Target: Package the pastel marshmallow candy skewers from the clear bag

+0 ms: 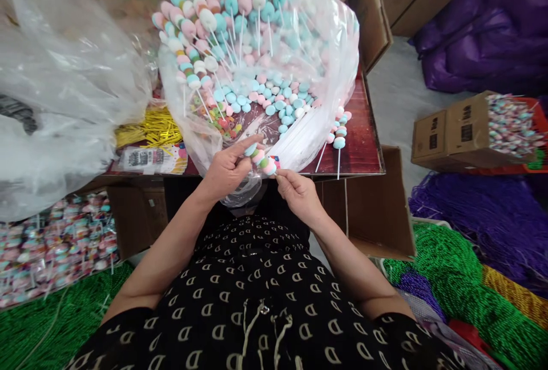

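Observation:
A skewer of pastel marshmallows (262, 160), blue, pink and white with green-brown pieces between, is held between my hands over the table's near edge. My left hand (226, 170) has its thumb and index finger round the upper-left end. At the lower-right end, my right hand (300, 194) pinches closed; its stick is hidden in the fingers. Just beyond lie loose marshmallows (269, 96), colourful gummy rings (225, 124) and a bundle of white sticks (299, 139) in an open clear plastic bag (342, 33). Several finished skewers (231, 4) are piled at the back of the bag.
Two skewers (339, 136) lie at the table's right edge. Yellow twist ties (156, 127) and printed labels (149, 159) sit left, beside a big plastic bag (64, 73). Cardboard boxes (377, 204) stand right of and below the table, with green cord bundles (454, 261) beyond.

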Action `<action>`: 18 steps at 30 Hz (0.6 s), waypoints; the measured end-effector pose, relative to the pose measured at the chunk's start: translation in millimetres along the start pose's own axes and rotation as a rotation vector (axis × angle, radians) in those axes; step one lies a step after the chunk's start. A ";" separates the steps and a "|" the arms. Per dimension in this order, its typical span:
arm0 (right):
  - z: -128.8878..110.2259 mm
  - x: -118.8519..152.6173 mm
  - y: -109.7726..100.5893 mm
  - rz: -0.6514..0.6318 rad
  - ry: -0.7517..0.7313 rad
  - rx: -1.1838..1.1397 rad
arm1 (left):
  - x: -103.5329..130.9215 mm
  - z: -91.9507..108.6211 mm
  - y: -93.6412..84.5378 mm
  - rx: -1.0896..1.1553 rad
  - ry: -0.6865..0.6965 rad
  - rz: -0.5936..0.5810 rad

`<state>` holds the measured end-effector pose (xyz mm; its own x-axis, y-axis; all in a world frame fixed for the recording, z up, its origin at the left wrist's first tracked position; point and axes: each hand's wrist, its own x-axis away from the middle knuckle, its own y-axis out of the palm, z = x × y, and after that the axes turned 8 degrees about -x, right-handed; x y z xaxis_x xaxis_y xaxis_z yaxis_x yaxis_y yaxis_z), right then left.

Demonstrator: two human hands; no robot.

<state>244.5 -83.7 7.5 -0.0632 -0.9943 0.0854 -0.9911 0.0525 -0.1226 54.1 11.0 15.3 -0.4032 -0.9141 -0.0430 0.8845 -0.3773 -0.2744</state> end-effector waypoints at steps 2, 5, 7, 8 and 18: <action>-2.4 0.6 -1.9 -0.016 0.031 -0.067 | 2.9 -1.0 -4.3 0.132 -0.061 0.036; -7.8 -0.6 -11.9 0.015 0.056 -0.219 | 9.1 1.1 -13.1 0.360 -0.200 0.109; -10.5 -4.9 -17.7 0.102 0.062 -0.325 | 12.7 3.9 -18.2 0.484 -0.279 0.150; -11.3 -7.9 -19.0 0.149 0.074 -0.371 | 14.1 5.5 -19.8 0.528 -0.297 0.163; -21.5 -27.1 11.8 0.124 0.181 -0.612 | 15.9 6.3 -6.5 0.386 -0.184 0.146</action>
<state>232.0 -54.2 24.9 -0.1469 -0.9492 0.2783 -0.8595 0.2617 0.4390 43.4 -2.0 22.4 -0.2506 -0.9598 0.1267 0.9657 -0.2387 0.1021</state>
